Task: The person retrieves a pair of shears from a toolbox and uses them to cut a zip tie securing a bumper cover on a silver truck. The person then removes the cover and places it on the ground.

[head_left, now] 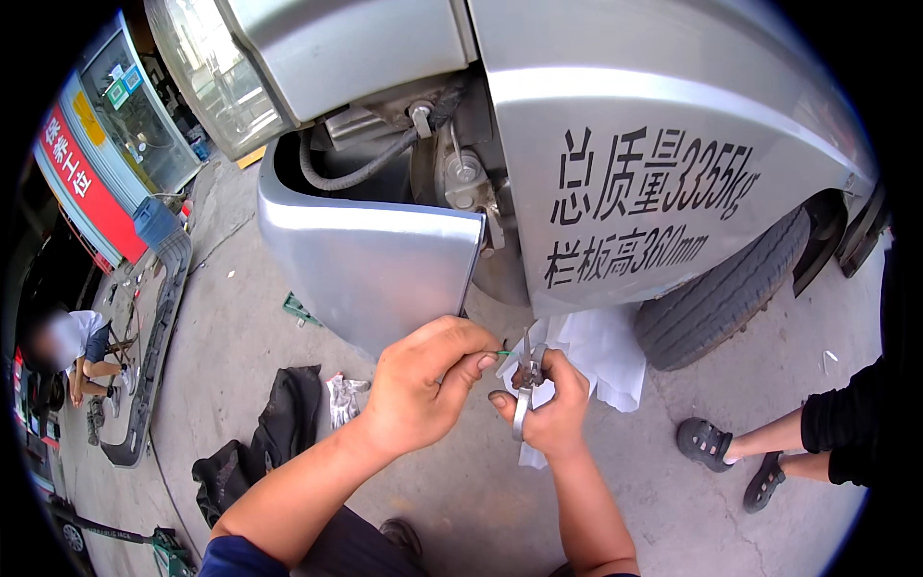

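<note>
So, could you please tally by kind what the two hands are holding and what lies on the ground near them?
Pliers: 1, right hand
Green wire: 1, left hand
Black cloth: 1
Gloves: 1 pair
White sheet: 1
Total: 5

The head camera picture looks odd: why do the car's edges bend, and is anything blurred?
Head view: fisheye lens bows the silver body panel and blackens the corners; daylight is even, shadows soft; both hands, left and right, are sharp; the seated person at far left has a blurred face.
</note>
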Demonstrator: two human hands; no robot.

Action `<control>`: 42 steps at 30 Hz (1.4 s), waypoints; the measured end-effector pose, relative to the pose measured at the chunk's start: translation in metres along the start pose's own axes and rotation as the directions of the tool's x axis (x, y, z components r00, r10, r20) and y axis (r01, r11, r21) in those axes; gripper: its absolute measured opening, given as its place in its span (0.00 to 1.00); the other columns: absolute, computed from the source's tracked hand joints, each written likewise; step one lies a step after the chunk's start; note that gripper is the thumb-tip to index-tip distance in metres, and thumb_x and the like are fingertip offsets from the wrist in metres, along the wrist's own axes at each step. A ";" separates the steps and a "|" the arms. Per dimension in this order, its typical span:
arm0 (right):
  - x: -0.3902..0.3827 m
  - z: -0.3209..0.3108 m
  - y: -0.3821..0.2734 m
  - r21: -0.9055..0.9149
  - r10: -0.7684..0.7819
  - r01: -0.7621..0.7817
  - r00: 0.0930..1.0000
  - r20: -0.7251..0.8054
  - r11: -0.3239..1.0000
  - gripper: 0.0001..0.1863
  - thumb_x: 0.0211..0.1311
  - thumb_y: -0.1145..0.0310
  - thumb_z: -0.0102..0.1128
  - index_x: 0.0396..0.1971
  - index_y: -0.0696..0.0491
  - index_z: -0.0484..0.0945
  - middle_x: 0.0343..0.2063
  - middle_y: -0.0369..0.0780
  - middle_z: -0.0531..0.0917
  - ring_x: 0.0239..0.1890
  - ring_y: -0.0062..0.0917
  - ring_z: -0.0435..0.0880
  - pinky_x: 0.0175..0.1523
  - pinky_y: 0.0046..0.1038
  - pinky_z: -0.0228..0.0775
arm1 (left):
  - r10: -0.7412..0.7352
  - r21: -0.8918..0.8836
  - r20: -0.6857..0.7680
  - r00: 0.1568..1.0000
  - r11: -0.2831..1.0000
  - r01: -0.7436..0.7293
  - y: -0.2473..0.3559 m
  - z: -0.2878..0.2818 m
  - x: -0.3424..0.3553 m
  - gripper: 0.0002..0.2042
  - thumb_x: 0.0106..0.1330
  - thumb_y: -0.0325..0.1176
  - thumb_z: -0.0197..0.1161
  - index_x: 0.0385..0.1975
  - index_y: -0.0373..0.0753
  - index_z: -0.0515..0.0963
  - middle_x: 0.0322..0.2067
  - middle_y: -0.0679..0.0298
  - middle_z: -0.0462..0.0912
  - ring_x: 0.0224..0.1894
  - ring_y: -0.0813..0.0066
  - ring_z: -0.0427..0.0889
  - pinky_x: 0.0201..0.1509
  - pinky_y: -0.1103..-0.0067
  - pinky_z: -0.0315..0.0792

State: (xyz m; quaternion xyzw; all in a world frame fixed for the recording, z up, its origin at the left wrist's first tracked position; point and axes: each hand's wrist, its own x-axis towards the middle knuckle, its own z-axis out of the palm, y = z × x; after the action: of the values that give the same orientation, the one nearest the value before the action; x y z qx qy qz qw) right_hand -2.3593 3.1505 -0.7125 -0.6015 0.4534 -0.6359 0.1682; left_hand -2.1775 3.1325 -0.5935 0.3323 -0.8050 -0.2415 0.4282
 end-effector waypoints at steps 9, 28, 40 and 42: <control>0.002 0.000 -0.012 -0.125 -0.040 0.046 0.998 0.046 0.991 0.29 0.36 0.61 0.90 0.25 0.55 0.73 0.20 0.38 0.82 0.20 0.27 0.81 0.30 0.28 0.75 | 0.029 0.041 0.002 1.000 0.999 -0.029 0.009 -0.002 -0.003 0.06 0.66 0.18 0.67 0.40 0.33 0.82 0.37 0.61 0.85 0.28 0.76 0.79 0.31 0.79 0.74; -0.006 0.010 -0.004 -0.075 -0.012 0.014 1.000 0.026 0.997 0.23 0.39 0.66 0.86 0.21 0.54 0.72 0.17 0.37 0.77 0.17 0.24 0.75 0.25 0.28 0.68 | 0.008 0.053 0.001 1.000 0.999 -0.008 0.012 -0.001 -0.005 0.04 0.67 0.21 0.67 0.40 0.36 0.82 0.34 0.63 0.81 0.24 0.76 0.77 0.27 0.78 0.71; -0.016 0.010 -0.018 -0.045 0.122 -0.119 0.991 0.058 0.992 0.20 0.45 0.68 0.82 0.24 0.56 0.73 0.17 0.37 0.77 0.18 0.22 0.71 0.27 0.26 0.67 | 0.089 0.078 -0.033 0.995 0.993 -0.086 0.006 0.002 -0.009 0.08 0.61 0.15 0.68 0.38 0.33 0.81 0.37 0.61 0.85 0.30 0.76 0.82 0.30 0.81 0.76; -0.024 0.015 -0.019 -0.025 0.173 -0.172 0.984 0.050 0.985 0.22 0.47 0.67 0.82 0.23 0.56 0.71 0.17 0.38 0.76 0.18 0.22 0.70 0.26 0.26 0.66 | 0.123 0.126 -0.031 0.992 0.985 -0.118 0.004 0.002 -0.008 0.09 0.60 0.14 0.68 0.38 0.33 0.81 0.36 0.61 0.85 0.29 0.77 0.82 0.29 0.81 0.76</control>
State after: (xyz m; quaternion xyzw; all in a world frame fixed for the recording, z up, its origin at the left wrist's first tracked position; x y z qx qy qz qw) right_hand -2.3341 3.1733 -0.7144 -0.5782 0.5056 -0.5984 0.2282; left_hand -2.1774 3.1415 -0.5963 0.3135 -0.8286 -0.1582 0.4361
